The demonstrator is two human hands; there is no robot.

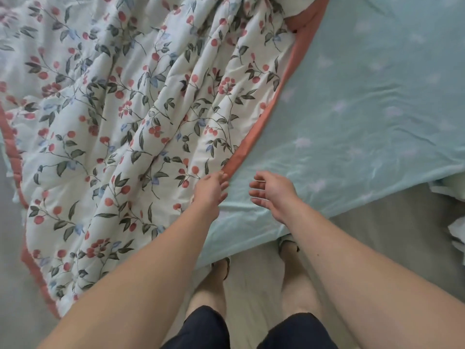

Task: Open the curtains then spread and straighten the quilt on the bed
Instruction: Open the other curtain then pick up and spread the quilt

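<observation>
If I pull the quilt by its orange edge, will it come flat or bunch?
The quilt lies in deep folds, so it is probably floppy and will drag in ridges. Its puffy stitching suggests light padding. The left hand is at the edge; the right hand hovers open.

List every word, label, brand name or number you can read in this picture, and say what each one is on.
None: no readable text anywhere.
The quilt carries only a cherry-and-leaf print.
The sheet has only pale, blurred flower shapes.

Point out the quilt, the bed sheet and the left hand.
quilt (pixel 120 117), head view, on its floral top.
bed sheet (pixel 364 96), head view, on the bare green part.
left hand (pixel 211 190), head view, on its back, at the quilt's red edge.
</observation>
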